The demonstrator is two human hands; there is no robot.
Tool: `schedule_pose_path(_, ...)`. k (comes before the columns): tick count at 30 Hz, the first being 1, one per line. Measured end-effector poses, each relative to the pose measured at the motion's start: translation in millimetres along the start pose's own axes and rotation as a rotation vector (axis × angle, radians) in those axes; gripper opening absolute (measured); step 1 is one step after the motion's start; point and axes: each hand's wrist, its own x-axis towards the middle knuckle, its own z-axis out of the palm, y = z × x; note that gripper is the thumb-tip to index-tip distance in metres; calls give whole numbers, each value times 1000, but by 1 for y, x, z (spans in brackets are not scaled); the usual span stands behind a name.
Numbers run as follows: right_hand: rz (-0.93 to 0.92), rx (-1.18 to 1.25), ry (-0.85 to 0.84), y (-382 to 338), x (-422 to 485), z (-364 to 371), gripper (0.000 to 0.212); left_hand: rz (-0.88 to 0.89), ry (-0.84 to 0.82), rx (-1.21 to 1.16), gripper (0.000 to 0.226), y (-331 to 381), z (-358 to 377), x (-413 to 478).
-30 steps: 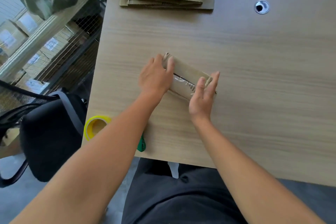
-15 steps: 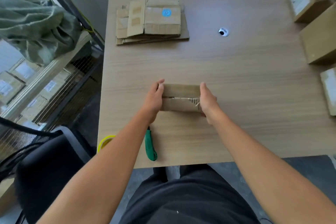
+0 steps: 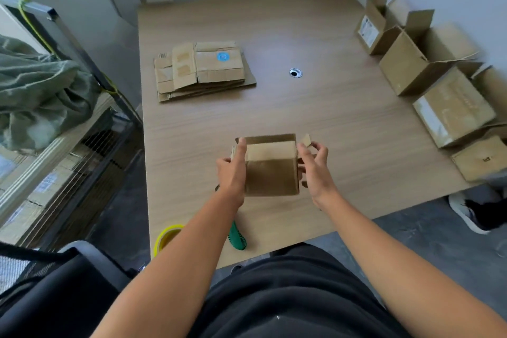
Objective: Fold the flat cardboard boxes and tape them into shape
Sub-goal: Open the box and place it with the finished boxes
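Head view: the box (image 3: 270, 170) is a small carton of plain brown corrugated cardboard, squared up into a rectangular shape with its open top turned away from the person, its side flaps standing out. A paler inner flap lies across the upper half of the opening. It sits between the two hands over the near half of the table (image 3: 343, 123); whether its base touches the tabletop cannot be told.

The left hand (image 3: 232, 171) grips the left wall of the box, index finger laid straight along the edge up to the top left corner, remaining fingers curled behind the wall. The right hand (image 3: 315, 169) holds the right side, thumb against the right wall and fingers curled around the small side flap.

The table is a pale wood-grain laminate with a round metal cable hole (image 3: 295, 72) near its middle. A stack of flat cardboard (image 3: 203, 71), creased and bearing a blue round sticker, lies at the far left. Several assembled boxes (image 3: 428, 63), some with flaps standing open, line the right edge.

Near the front edge, under the left forearm, lie a green-handled cutter (image 3: 238, 240) and a yellow roll of tape (image 3: 167, 236). A crumpled green cloth (image 3: 41, 90) lies on a rack to the left
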Motion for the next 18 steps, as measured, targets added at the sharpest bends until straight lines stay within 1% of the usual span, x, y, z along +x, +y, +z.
schedule_pose_path(3, 57, 22, -51, 13, -12, -4, 97, -93, 68, -44, 105, -6, 4, -7)
schedule_pose_path(4, 86, 27, -67, 17, -15, -6, 97, -118, 103, -56, 106, -8, 6, -8)
schedule_pose_path(6, 117, -42, -74, 24, -21, -11, 93, -106, 162, -25, 94, -14, 8, -6)
schedule_pose_path(8, 89, -197, -54, 31, -26, -15, 86, -7, 149, 31, 71, -22, 7, -4)
schedule_pose_path(10, -14, -431, -37, 39, -29, -17, 82, 76, 37, 1, 46, -30, 6, -2)
schedule_pose_path(11, -87, -577, -34, 41, -30, -18, 72, 94, -39, -37, 40, -34, 5, -1)
schedule_pose_path(13, -207, -813, 6, 41, -31, -18, 49, 159, -173, -41, 48, -41, -2, 4)
schedule_pose_path(15, -281, -960, 61, 36, -32, -19, 35, 270, -253, 42, 55, -49, -9, 7)
schedule_pose_path(17, -313, -1032, 82, 30, -31, -20, 27, 420, -244, 218, 51, -54, -15, 5)
schedule_pose_path(18, -311, -1015, 79, 28, -29, -20, 25, 536, -194, 386, 46, -58, -17, 6)
